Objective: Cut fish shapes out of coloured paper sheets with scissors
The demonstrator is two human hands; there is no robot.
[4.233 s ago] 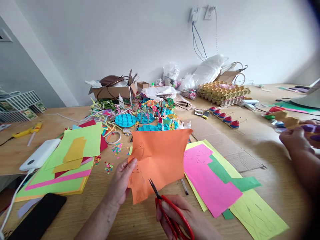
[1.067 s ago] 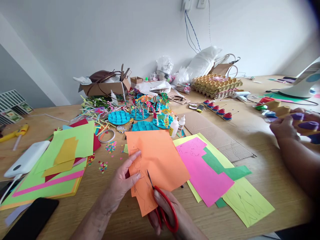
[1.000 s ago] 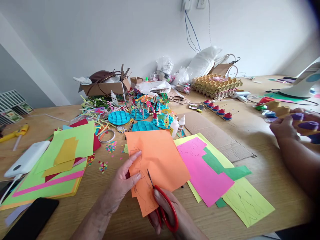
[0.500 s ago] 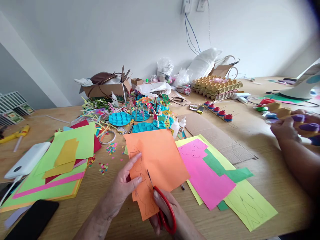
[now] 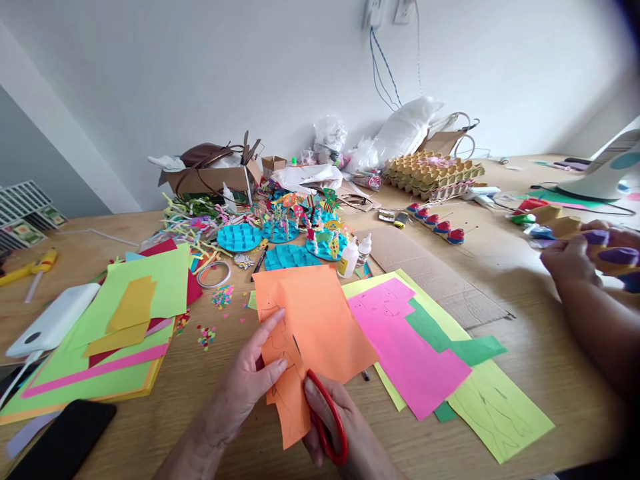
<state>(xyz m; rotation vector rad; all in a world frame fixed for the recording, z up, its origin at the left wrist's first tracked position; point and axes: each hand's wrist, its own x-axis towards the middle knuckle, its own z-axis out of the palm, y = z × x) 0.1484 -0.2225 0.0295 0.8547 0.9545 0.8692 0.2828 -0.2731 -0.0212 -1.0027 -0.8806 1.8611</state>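
While in gripping hands [image 5: 250, 370] [image 5: 353, 419], orange paper [image 5: 327, 320], scissors [image 5: 336, 415] with tip and axis forward-left.

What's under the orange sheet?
A yellow-green scrap, a dark object's end and part of a larger yellow-green sheet peek out; whatever else the orange sheet covers is hidden.
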